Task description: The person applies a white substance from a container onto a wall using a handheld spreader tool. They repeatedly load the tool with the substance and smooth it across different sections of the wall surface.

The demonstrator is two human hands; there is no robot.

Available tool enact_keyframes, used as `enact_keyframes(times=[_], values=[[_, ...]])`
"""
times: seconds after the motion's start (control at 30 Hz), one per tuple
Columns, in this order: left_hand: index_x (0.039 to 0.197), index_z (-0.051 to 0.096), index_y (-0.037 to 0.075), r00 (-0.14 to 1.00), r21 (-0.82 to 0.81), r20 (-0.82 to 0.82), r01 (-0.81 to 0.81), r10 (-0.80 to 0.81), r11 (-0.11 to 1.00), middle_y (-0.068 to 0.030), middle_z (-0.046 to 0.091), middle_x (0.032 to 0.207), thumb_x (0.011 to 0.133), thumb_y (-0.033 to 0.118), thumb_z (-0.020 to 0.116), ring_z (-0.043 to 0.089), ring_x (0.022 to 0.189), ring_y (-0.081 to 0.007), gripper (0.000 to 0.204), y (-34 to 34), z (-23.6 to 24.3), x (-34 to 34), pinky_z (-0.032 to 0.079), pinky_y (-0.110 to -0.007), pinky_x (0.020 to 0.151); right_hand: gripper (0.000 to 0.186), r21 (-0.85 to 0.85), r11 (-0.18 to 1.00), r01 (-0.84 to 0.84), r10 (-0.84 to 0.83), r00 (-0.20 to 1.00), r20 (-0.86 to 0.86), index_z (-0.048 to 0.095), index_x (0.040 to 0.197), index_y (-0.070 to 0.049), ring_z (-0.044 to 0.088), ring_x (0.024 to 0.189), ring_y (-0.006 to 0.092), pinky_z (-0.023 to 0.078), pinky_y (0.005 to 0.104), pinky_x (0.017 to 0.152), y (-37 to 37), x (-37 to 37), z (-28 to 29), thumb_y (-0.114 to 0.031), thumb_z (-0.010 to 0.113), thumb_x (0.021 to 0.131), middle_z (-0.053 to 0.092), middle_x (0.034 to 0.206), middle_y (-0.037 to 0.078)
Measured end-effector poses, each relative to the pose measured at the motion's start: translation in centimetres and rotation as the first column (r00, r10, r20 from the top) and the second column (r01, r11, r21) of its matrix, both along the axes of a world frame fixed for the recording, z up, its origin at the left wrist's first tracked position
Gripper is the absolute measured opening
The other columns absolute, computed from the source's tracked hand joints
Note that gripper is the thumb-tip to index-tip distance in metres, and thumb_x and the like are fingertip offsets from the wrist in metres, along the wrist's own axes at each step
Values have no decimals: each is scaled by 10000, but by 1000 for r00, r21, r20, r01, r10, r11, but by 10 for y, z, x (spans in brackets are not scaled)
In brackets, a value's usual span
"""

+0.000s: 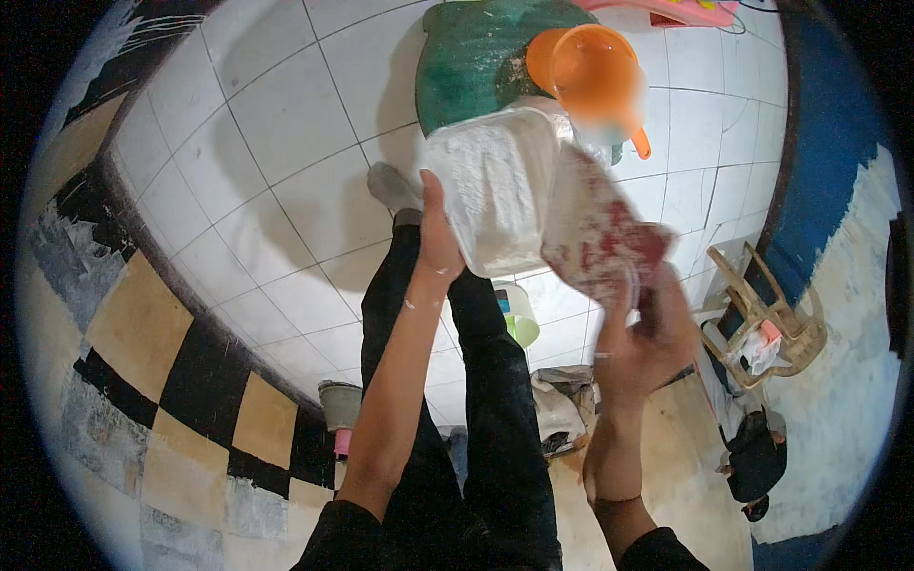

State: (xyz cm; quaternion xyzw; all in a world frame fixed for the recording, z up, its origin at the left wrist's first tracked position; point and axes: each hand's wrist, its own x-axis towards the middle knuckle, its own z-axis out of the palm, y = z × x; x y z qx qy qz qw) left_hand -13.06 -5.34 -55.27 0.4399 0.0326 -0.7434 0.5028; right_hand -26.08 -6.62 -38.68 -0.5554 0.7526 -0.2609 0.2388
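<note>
The white tub (502, 263) is out in front of the person, above the legs, its longer side running away from the body; its floor is spread with a white, ridged material (490, 186), paste or powder, too indistinct to name. The red scraper (609, 219), broad, flat and smeared white, is against or just over the tub's right side; blur hides whether they touch. It slants from the tub's upper right corner down toward the right hand (647, 333), the nearer of the 2 hands to it. The right fingers look clamped on its lower end, though blurred. The left hand (440, 228) grips the tub's left side, thumb along the wall, other fingers mostly hidden beneath. Beyond the tub is a green stool (471, 57), with 2 orange vessels at its right: a dipper (595, 71) with a handle, its inside blurred, and another (543, 59) partly behind it. Below the tub, a pale bucket (517, 309) with a green part stands on the floor tiles (305, 209); its contents are unclear.
</note>
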Motion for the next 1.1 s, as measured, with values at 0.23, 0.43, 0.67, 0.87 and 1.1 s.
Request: enact_keyframes(times=[0.23, 0.43, 0.67, 0.87, 1.1], values=[[1432, 309, 25, 988, 87, 40, -153, 150, 984, -184, 415, 1409, 958, 608, 317, 425, 1291, -337, 752, 19, -39, 39, 363, -458, 1084, 171, 170, 980, 100, -83, 991, -104, 659, 947, 40, 636, 621, 208, 496, 322, 585, -4, -93, -120, -104, 578, 901, 663, 727, 146], [1429, 318, 31, 980, 148, 142, -160, 139, 976, -177, 414, 1405, 947, 626, 329, 418, 1288, -339, 766, 36, -35, 57, 361, -452, 1078, 136, 245, 966, 76, -9, 965, -262, 634, 827, 28, 616, 589, 344, 481, 377, 579, -24, -77, -190, -98, 586, 838, 605, 660, 216], [1415, 347, 41, 975, 225, 154, -191, 158, 956, -162, 457, 1368, 946, 635, 327, 461, 1251, -316, 757, 44, -38, 51, 389, -427, 1053, 122, 201, 963, 181, -168, 982, -83, 631, 780, 34, 629, 599, 291, 490, 376, 618, -18, -72, -225, -80, 596, 808, 643, 708, 200], [1423, 332, 40, 978, 203, 106, -197, 178, 959, -163, 444, 1383, 949, 627, 329, 452, 1261, -318, 755, 44, -39, 45, 378, -433, 1061, 235, 234, 943, 236, -267, 958, 110, 676, 851, 58, 579, 591, 166, 478, 338, 600, -1, -79, -241, -171, 626, 866, 662, 690, 141], [1428, 321, 39, 987, 170, 101, -138, 122, 976, -172, 428, 1395, 952, 618, 333, 438, 1277, -320, 749, 37, -37, 43, 381, -432, 1061, 98, 277, 936, 219, -297, 912, 282, 670, 861, 32, 475, 609, 61, 402, 233, 536, 2, -108, -267, -39, 604, 873, 599, 720, 15]])
